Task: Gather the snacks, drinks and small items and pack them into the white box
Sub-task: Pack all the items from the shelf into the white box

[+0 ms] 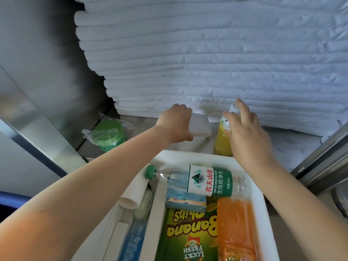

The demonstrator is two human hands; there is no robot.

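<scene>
The white box [190,156] sits low in the middle. Inside it lie a clear water bottle [199,180] with a green cap, a small blue carton [185,201], a green banana chips bag [190,234] and an orange drink bottle [235,228]. Beyond the box's far rim, my left hand [176,124] grips a white rectangular block [200,126]. My right hand [244,130] reaches over a standing yellow drink bottle [223,138], fingers spread around its white cap; I cannot tell whether they grip it.
A tall stack of folded white linen [216,63] fills the back. A green lidded tub in clear wrap [109,135] stands at the left on the metal shelf [137,122]. Left of the box lie a white roll [134,193] and a blue packet [131,242].
</scene>
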